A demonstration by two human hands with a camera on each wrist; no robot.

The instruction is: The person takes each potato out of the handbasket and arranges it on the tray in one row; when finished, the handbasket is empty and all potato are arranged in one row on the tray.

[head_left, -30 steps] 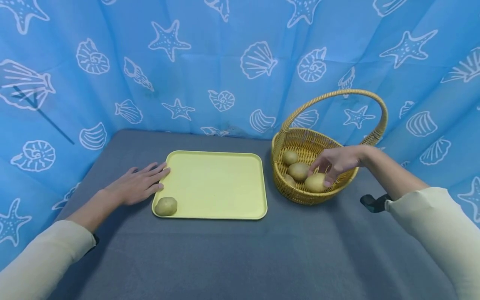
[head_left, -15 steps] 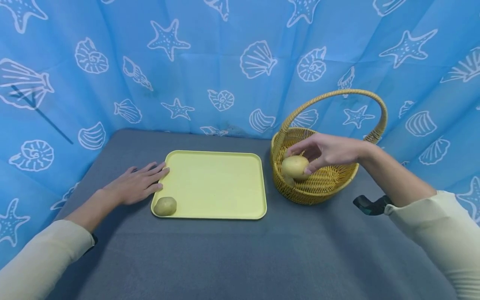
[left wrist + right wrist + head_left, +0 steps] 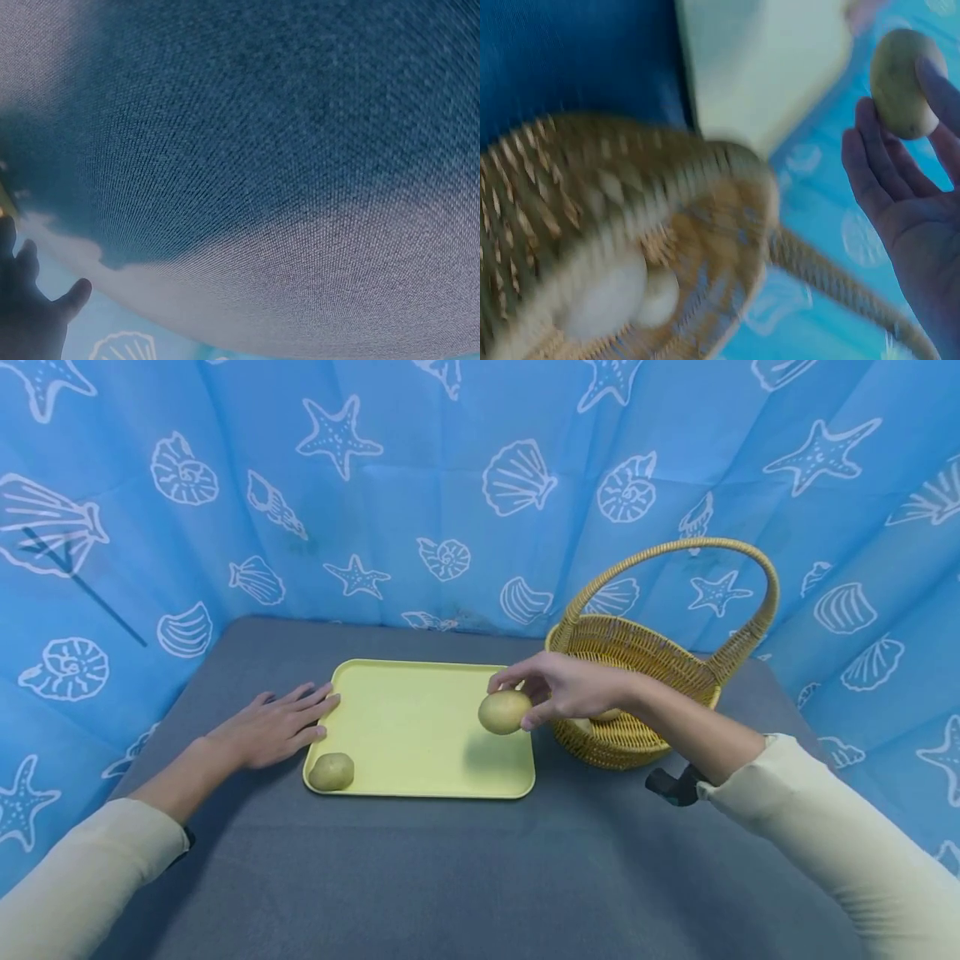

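Observation:
In the head view my right hand (image 3: 573, 687) pinches a potato (image 3: 504, 712) between thumb and fingers, over the right end of the yellow tray (image 3: 420, 727). The potato's shadow falls on the tray beneath it. From the right wrist view, the same potato (image 3: 901, 82) shows at the fingertips of the hand (image 3: 922, 187). My left hand (image 3: 277, 727) lies flat with spread fingers, their tips on the tray's left rim. Another potato (image 3: 332, 772) rests in the tray's near left corner. Further potatoes (image 3: 607, 292) sit inside the wicker basket (image 3: 600, 752), partly hidden by the right arm in the head view.
The basket stands just right of the tray, its tall arched handle (image 3: 675, 547) rising above the right forearm. Both sit on a table with a dark grey cloth (image 3: 450, 877). A blue curtain with shell and starfish prints (image 3: 420, 502) hangs along the back and sides.
My right hand has gripped a potato in the basket, lifted it out and carried it left over the tray's right end. The left hand has stayed in place.

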